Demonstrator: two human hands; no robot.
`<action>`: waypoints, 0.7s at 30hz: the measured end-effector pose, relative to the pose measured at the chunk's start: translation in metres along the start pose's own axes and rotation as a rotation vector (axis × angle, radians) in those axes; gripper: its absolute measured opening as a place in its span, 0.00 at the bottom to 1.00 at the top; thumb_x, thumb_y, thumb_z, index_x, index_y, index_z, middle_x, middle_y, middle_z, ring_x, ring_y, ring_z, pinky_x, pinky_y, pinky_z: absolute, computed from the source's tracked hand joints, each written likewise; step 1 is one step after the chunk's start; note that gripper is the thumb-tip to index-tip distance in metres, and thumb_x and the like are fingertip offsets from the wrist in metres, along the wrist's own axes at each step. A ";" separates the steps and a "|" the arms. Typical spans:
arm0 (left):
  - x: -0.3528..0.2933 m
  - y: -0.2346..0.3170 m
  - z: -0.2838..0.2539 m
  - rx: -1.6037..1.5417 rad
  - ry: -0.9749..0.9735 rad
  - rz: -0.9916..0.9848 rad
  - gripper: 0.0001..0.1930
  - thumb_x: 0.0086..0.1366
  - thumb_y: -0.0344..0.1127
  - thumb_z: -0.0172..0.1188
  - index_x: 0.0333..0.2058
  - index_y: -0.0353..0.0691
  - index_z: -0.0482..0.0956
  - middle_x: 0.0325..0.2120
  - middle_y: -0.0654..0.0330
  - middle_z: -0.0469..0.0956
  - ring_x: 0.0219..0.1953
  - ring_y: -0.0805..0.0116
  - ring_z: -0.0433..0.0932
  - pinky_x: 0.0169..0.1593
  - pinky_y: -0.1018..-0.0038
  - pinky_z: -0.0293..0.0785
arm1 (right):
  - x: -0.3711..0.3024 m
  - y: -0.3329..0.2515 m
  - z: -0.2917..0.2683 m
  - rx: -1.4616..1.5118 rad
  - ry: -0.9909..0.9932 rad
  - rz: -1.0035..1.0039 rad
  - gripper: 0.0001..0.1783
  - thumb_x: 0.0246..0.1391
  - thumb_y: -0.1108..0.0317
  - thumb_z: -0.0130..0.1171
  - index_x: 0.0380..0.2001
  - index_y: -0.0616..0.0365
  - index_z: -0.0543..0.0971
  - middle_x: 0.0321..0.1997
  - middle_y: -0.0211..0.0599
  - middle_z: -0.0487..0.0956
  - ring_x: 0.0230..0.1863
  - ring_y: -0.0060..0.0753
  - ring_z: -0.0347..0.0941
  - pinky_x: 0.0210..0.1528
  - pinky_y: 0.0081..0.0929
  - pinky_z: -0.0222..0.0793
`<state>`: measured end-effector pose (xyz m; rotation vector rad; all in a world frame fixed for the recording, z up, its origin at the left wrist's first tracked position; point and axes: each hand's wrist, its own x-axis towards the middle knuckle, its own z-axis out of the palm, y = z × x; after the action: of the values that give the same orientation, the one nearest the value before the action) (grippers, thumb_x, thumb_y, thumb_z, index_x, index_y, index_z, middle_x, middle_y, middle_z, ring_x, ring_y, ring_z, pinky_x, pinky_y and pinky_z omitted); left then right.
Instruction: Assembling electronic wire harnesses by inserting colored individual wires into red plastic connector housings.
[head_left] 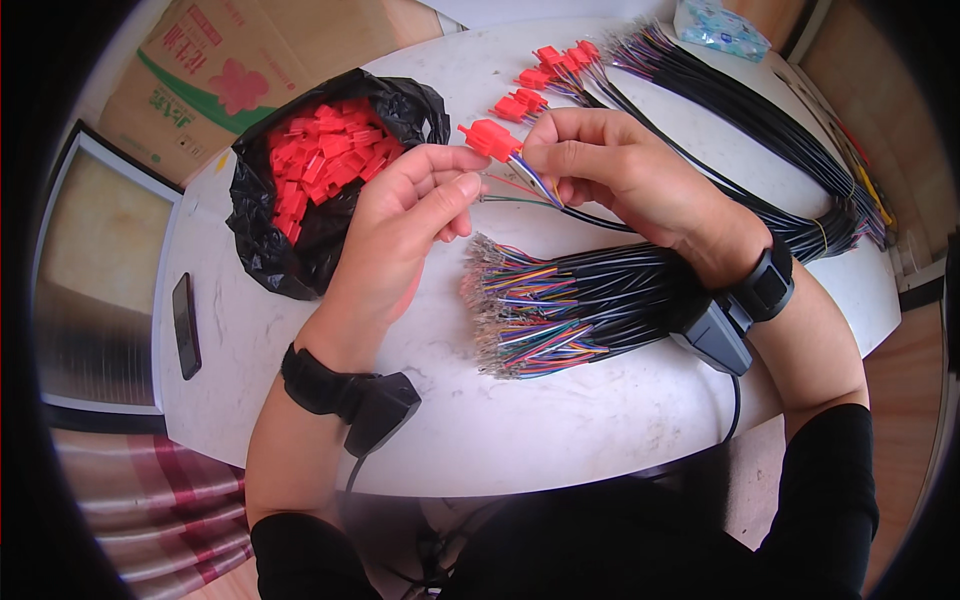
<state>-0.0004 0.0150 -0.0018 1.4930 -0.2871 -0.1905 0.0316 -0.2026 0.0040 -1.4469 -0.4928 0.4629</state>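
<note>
My right hand [610,160] pinches thin coloured wires just behind a red plastic connector housing [492,140]. White and blue wires [537,180] enter the housing, and their black cable [600,220] passes under the hand. My left hand [415,195] is closed beside the housing, its index finger close to it. A loose red wire [515,185] runs to the left thumb tip and seems pinched there; a green wire [510,199] hangs free below. Under the hands lies a bundle of black cables [640,290] with stripped, terminal-tipped coloured wires.
At left stands a black plastic bag [265,250] filled with red connector housings [325,150]. Cables with red housings [550,68] and a long cable bundle [740,110] lie at the far right. A phone [186,325] rests near the left edge; a tissue pack [722,28] sits far right.
</note>
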 end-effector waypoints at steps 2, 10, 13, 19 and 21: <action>0.000 -0.001 -0.001 0.002 -0.020 -0.014 0.13 0.63 0.32 0.55 0.45 0.34 0.72 0.33 0.64 0.74 0.29 0.81 0.66 0.35 0.84 0.61 | 0.000 0.000 0.000 0.000 -0.006 0.000 0.06 0.57 0.66 0.53 0.31 0.57 0.75 0.26 0.21 0.71 0.27 0.11 0.64 0.31 0.11 0.62; -0.001 0.001 0.000 -0.025 -0.031 0.040 0.06 0.63 0.31 0.55 0.38 0.37 0.73 0.31 0.64 0.75 0.29 0.79 0.70 0.36 0.83 0.65 | 0.001 0.001 0.000 0.036 0.025 0.030 0.07 0.57 0.65 0.55 0.31 0.56 0.76 0.25 0.20 0.71 0.26 0.10 0.65 0.30 0.09 0.61; -0.001 0.004 0.000 0.055 -0.044 0.095 0.07 0.63 0.29 0.55 0.39 0.36 0.73 0.32 0.63 0.75 0.31 0.78 0.72 0.37 0.82 0.67 | 0.000 0.000 0.000 0.035 0.018 0.030 0.07 0.57 0.65 0.55 0.31 0.57 0.76 0.25 0.20 0.71 0.25 0.10 0.65 0.30 0.09 0.61; -0.003 0.000 0.007 0.348 0.031 0.301 0.05 0.59 0.22 0.55 0.36 0.32 0.73 0.30 0.63 0.76 0.34 0.79 0.76 0.40 0.80 0.72 | 0.000 0.000 0.001 0.032 0.017 0.027 0.07 0.57 0.65 0.55 0.31 0.56 0.76 0.25 0.20 0.71 0.26 0.10 0.65 0.30 0.09 0.61; -0.004 0.000 0.007 0.399 0.022 0.327 0.06 0.60 0.21 0.54 0.37 0.33 0.72 0.33 0.63 0.75 0.36 0.79 0.75 0.42 0.82 0.70 | 0.000 0.000 0.001 0.019 0.013 0.027 0.07 0.57 0.65 0.55 0.31 0.56 0.76 0.25 0.20 0.71 0.26 0.10 0.65 0.30 0.09 0.61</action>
<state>-0.0065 0.0094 -0.0022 1.8130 -0.5707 0.1551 0.0314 -0.2021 0.0041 -1.4394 -0.4578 0.4788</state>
